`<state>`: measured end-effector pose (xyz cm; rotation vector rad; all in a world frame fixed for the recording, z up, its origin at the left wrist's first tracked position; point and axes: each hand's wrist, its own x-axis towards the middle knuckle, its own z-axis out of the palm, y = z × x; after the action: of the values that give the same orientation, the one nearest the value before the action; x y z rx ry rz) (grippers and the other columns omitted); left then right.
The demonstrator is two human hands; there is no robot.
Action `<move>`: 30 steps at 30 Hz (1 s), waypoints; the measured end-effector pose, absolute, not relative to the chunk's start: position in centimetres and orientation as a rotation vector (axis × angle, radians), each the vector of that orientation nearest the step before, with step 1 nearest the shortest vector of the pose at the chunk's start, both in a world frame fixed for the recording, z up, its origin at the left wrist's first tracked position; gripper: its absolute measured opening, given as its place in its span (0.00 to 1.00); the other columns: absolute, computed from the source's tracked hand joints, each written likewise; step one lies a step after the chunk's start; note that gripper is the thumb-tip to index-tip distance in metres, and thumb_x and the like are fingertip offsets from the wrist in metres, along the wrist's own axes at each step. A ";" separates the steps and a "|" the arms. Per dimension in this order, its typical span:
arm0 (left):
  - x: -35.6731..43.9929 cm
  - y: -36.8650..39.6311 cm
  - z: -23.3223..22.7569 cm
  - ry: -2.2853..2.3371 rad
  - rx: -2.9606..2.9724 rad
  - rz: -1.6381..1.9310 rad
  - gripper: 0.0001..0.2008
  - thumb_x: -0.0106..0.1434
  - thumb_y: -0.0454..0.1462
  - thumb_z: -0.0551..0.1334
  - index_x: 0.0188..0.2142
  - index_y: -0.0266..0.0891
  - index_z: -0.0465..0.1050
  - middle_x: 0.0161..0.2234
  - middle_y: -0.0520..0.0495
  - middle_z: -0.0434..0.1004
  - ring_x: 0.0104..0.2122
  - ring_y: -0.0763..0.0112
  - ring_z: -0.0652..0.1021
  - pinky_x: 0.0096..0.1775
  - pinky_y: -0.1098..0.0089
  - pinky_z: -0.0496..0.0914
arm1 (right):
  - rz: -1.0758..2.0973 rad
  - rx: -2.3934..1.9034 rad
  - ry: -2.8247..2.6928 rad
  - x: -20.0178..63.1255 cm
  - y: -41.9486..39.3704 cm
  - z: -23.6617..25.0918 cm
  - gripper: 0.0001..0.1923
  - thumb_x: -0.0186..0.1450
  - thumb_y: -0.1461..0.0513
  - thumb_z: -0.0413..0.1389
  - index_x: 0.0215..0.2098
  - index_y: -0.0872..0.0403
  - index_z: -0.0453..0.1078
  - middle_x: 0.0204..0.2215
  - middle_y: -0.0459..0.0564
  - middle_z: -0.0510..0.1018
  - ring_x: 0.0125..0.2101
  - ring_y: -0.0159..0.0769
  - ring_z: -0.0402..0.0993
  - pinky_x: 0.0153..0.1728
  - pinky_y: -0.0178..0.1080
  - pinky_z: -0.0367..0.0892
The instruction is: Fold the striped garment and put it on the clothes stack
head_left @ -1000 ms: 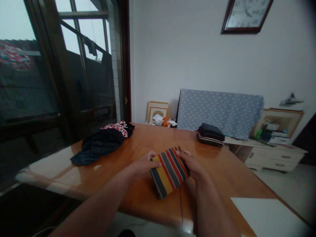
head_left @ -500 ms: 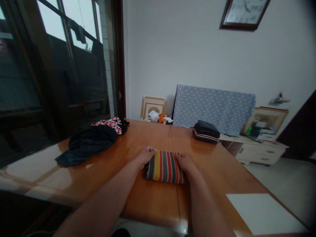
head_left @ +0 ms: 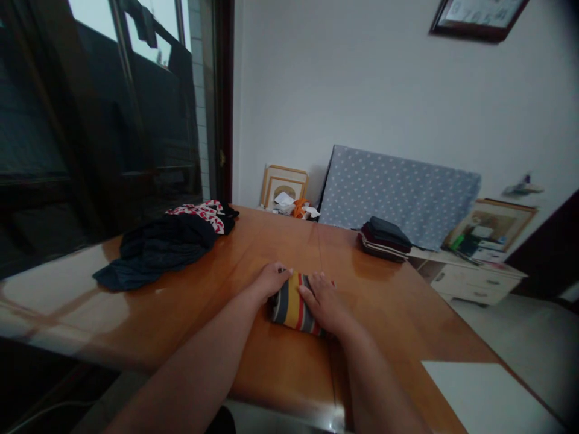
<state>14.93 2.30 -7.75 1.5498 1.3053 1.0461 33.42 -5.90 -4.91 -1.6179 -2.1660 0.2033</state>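
A folded garment with yellow, red and grey stripes (head_left: 292,306) lies on the wooden table in front of me. At its far left corner my left hand (head_left: 273,279) pinches the cloth between thumb and fingers. My right hand (head_left: 326,302) rests flat across its right half, fingers stretched out and covering much of the stripes there.
Dark crumpled clothes (head_left: 158,250) with a red-and-white patterned piece (head_left: 201,212) lie on the table's left. A stack of folded dark clothes (head_left: 384,238) stands at the far right edge. A white sheet (head_left: 484,392) lies near right. Beyond is a white cabinet (head_left: 479,280).
My right hand has let go of the garment's far right corner and now lies flat over its right half. The left hand keeps its pinch. The view has shifted slightly.
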 end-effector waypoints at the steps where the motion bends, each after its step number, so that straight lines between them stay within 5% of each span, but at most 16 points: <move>1: 14.9 2.4 -7.8 1.302 1.545 1.046 0.14 0.60 0.47 0.63 0.29 0.39 0.69 0.24 0.54 0.68 0.23 0.74 0.66 0.26 0.73 0.59 | 0.212 -1.662 -2.219 33.1 -6.1 -5.1 0.40 0.71 0.42 0.38 0.67 0.62 0.59 0.67 0.62 0.58 0.69 0.50 0.48 0.67 0.53 0.44; 18: 12.7 2.2 -6.1 1.253 1.209 1.175 0.14 0.68 0.46 0.54 0.33 0.39 0.67 0.27 0.50 0.72 0.23 0.74 0.71 0.26 0.74 0.64 | 0.201 -1.869 -2.275 32.7 -6.2 -6.1 0.42 0.71 0.40 0.32 0.72 0.57 0.49 0.71 0.56 0.48 0.71 0.48 0.35 0.68 0.54 0.37; 26: 13.4 2.6 -7.8 1.159 1.430 1.117 0.15 0.57 0.47 0.68 0.36 0.39 0.71 0.26 0.53 0.74 0.25 0.73 0.72 0.26 0.75 0.63 | 0.207 -1.837 -2.239 33.2 -5.8 -6.9 0.41 0.71 0.41 0.32 0.71 0.57 0.52 0.70 0.55 0.51 0.71 0.46 0.37 0.69 0.54 0.39; 30: 13.8 3.0 -8.9 1.089 1.525 1.122 0.13 0.59 0.41 0.66 0.42 0.40 0.71 0.27 0.54 0.74 0.25 0.75 0.73 0.25 0.76 0.62 | 0.193 -1.842 -2.188 33.5 -5.8 -6.9 0.40 0.72 0.41 0.32 0.70 0.57 0.53 0.69 0.55 0.54 0.71 0.46 0.40 0.68 0.55 0.41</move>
<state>13.83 2.95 -8.90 1.5250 1.0892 1.1218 33.50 -5.80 -6.90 -1.8422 -2.1885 0.1926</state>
